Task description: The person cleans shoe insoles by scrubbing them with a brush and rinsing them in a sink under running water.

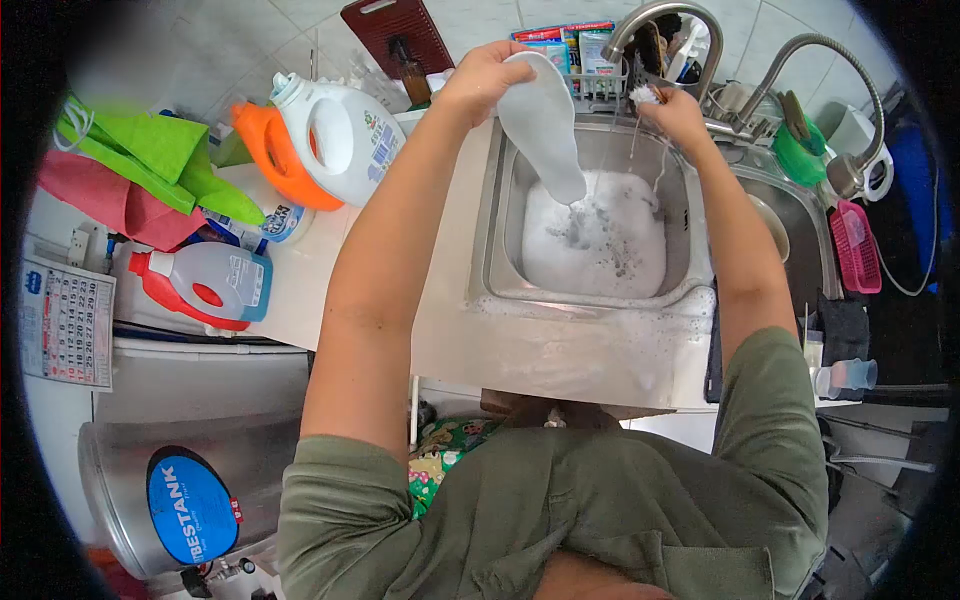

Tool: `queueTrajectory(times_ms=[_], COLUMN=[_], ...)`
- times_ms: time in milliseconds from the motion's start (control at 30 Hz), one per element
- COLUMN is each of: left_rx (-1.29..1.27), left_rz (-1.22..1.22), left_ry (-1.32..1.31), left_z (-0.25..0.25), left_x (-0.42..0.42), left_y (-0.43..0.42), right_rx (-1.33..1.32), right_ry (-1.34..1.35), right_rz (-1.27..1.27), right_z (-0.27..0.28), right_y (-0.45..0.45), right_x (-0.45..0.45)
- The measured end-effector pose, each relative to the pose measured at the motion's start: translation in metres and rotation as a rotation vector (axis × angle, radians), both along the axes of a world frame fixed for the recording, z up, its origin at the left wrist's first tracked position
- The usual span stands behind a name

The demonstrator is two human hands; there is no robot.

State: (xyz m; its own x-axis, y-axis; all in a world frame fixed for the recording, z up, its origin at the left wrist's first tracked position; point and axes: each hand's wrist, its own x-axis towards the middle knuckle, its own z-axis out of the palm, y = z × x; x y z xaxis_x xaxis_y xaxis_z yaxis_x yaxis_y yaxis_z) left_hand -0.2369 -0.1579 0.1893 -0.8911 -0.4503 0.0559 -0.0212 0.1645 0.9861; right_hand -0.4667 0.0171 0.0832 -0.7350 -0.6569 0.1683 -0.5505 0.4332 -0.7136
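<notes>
My left hand (485,82) grips a white shoe insole (543,125) by its top end. The insole hangs over the left basin, wet, with its lower tip just above the suds. My right hand (680,118), fingers closed, holds a small brush (655,94) with a brown edge and white foam on it, at the basin's far right; most of it is hidden by my fingers. Water strings down below this hand. White suds (600,240) fill the steel sink (484,262), and bubbles lie on its front ledge.
Two curved faucets (690,12) rise behind the sink. Left of it on the counter (440,340) stand a large white detergent jug (340,135), an orange one (270,150) and a red-capped bottle (205,285). A pink basket (853,245) sits right of the second basin.
</notes>
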Motion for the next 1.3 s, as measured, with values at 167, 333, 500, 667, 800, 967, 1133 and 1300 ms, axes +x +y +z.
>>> queueTrajectory(times_ms=[167, 333, 500, 667, 800, 967, 1133, 1300], left_rx=[-0.092, -0.398, -0.258, -0.352, -0.245, 0.048, 0.295, 0.135], left_rz=[-0.019, -0.01, -0.097, -0.123, -0.281, -0.234, -0.283, -0.294], left_ry=[0.077, 0.074, -0.041, -0.06, 0.015, 0.177, 0.148, 0.098], left_z=[0.007, -0.045, -0.046, -0.062, -0.063, -0.057, -0.122, -0.105], left_x=[0.004, -0.008, -0.014, -0.038, -0.045, -0.011, 0.026, 0.07], left_y=[0.023, 0.033, 0.048, 0.048, 0.04, 0.043, 0.029, -0.012], right_rx=[-0.186, 0.417, -0.41, -0.705, -0.616, -0.674, -0.986, -0.218], right_ry=[0.183, 0.079, -0.356, -0.48, -0.213, -0.109, -0.239, 0.372], right_rz=[-0.054, 0.005, -0.146, 0.035, -0.153, -0.233, -0.389, -0.946], right_z=[-0.007, -0.066, -0.012, 0.013, 0.019, 0.04, 0.064, 0.005], right_y=[0.005, 0.022, 0.022, 0.019, 0.017, 0.011, 0.015, 0.02], right_x=[0.046, 0.097, 0.108, 0.123, 0.128, 0.152, 0.183, 0.204])
